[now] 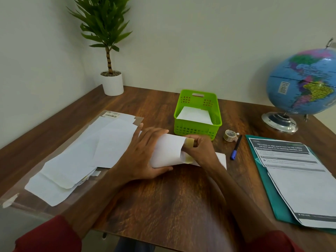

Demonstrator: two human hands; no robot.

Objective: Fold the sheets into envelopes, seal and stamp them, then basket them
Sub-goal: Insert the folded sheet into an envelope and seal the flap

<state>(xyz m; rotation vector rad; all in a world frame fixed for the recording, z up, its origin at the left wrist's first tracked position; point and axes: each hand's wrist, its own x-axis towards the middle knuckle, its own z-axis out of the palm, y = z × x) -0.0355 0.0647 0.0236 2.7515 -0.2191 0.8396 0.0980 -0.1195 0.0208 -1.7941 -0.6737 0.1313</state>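
Nearest, on the worktop (172,197), the left hand (143,151) curls round a folded envelope (167,150); the right hand (198,151) pinches its tape-coloured flap (189,143) between thumb and fingers; loose sheets (81,155) lie left; beyond, a green basket (197,127) holds one envelope.

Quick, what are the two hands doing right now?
Left hand: holds the folded white envelope, thumb under its near edge.
Right hand: fingers curled, pinching a strip of tape at the envelope's open end.
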